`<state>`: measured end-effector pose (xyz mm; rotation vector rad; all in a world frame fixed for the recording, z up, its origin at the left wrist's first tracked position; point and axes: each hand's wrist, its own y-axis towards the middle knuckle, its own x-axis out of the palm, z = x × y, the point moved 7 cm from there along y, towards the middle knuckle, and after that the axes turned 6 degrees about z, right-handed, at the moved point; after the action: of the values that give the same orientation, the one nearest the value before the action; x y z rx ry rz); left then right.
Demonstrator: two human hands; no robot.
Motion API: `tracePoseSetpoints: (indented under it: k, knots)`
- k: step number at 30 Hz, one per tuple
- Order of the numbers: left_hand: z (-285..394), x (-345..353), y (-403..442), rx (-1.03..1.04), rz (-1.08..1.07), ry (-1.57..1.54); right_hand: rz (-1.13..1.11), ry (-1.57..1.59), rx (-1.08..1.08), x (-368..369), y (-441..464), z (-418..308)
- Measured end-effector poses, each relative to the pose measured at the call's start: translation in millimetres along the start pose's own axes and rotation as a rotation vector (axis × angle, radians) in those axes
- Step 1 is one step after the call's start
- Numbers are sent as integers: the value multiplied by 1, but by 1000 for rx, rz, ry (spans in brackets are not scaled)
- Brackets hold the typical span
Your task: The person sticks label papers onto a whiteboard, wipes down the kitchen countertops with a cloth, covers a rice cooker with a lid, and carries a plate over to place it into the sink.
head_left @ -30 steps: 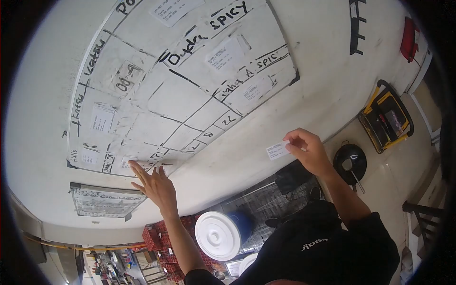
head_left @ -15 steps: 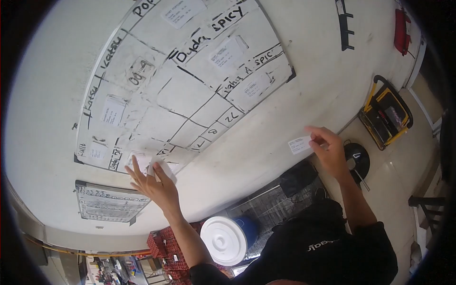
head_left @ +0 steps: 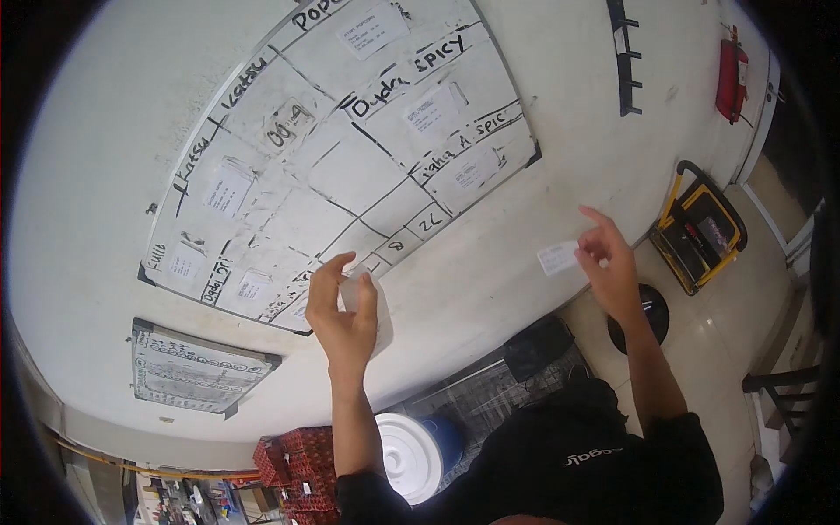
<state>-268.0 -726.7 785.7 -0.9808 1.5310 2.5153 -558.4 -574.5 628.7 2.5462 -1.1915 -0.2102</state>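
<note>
A large whiteboard with a black hand-drawn grid and lettering hangs on the wall in front of me. My left hand is at its lower edge, thumb and fingers curled round a pale, semi-translucent slip that sticks out behind the thumb. Farther right, my right hand pinches a small white printed label in front of the bare wall. Printed labels are stuck on the board, among them a lower-left one left of my left hand and a larger one higher up.
Below hangs a smaller written whiteboard. A white-lidded blue drum stands beside red patterned packs. At right are a yellow-and-black folding trolley, a black round object, a wall hook rail and a red fire extinguisher.
My left hand has moved right, away from the lower-left label, which now shows uncovered on the board. My right hand still holds its label in nearly the same place. The view has shifted slightly.
</note>
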Motion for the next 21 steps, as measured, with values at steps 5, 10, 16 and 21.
tracePoseSetpoints:
  k: [5,10,16,21]
  knots:
    - [5,25,33,-107,-186,-110,10,179,-149,37,68,-31]
    - [37,77,73,155,-168,260,18,178,-484,82,122,-99]
    - [26,98,102,21,-166,294,-88,162,-560,110,147,-118]
    - [28,116,103,13,-50,214,-88,127,-530,117,159,-109]
